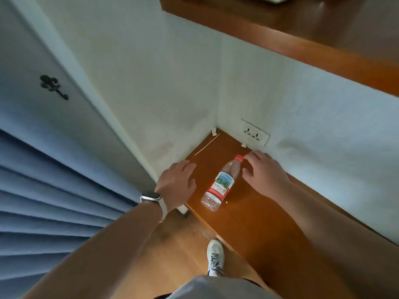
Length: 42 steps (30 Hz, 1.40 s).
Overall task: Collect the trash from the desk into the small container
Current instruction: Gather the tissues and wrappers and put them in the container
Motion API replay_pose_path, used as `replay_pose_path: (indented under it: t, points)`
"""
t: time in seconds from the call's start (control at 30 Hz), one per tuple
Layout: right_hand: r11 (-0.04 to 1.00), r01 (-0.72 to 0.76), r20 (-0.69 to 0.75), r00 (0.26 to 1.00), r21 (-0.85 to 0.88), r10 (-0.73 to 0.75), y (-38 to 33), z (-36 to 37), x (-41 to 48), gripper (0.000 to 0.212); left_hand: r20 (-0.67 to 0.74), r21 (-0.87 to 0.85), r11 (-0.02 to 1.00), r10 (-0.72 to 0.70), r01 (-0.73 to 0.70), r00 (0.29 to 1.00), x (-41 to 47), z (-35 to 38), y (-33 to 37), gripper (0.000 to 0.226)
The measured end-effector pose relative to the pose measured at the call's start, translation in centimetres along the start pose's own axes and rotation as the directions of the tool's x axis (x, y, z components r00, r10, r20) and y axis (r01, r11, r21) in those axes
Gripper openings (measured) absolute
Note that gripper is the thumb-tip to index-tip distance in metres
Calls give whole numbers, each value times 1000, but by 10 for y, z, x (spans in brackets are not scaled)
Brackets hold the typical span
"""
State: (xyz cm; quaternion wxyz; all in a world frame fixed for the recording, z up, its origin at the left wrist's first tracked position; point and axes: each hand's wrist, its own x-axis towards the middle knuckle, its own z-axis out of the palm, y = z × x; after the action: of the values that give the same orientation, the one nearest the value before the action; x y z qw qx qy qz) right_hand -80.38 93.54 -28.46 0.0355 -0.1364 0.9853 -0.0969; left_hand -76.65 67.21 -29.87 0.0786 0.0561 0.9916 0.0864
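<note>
An empty clear plastic bottle [220,183] with a red cap and a red and white label lies on its side on the brown wooden desk [254,216], cap pointing to the wall. My right hand [264,172] hovers just right of the bottle's neck, fingers loosely spread, a fingertip close to the cap. My left hand [178,180], a watch on its wrist, is left of the bottle over the desk's corner, fingers relaxed and holding nothing. A thin wooden stick [207,144] lies near the left wall. Small paper scraps [244,145] sit by the back wall. No container is in view.
White walls close the desk on the left and back, with a wall socket [254,133] just above the desk. A wooden shelf [302,37] hangs overhead. Blue curtains [54,201] hang at the left. My shoe [215,256] stands on the wooden floor.
</note>
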Motion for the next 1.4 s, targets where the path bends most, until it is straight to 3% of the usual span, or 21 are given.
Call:
replay_pose_path:
  t: [0.3, 0.4, 0.6, 0.73, 0.97, 1.2, 1.4]
  points:
    - [992, -87, 152, 986, 93, 72, 41, 30, 71, 40, -20, -87, 995, 36, -38, 999, 118, 37, 14, 51]
    - [995, -49, 187, 982, 82, 33, 46, 41, 97, 39, -32, -78, 993, 83, -85, 996, 153, 44, 18, 47]
    - [992, 89, 247, 967, -90, -64, 50, 59, 146, 36, 85, 8, 992, 124, -125, 989, 211, 63, 28, 61]
    - [945, 221, 374, 920, -240, -120, 43, 63, 167, 37, 65, 78, 988, 125, -130, 990, 236, 70, 32, 63]
    - [890, 236, 445, 895, -390, -42, 37, 74, 183, 31, 54, 160, 981, 101, -109, 993, 251, 88, 39, 49]
    - [902, 144, 417, 908, -408, 43, 36, 85, 184, 24, 31, 0, 995, 99, -99, 995, 239, 94, 28, 30]
    - [892, 167, 431, 902, -421, 34, 42, 86, 178, 19, 12, -108, 992, 61, -59, 998, 225, 102, 21, 20]
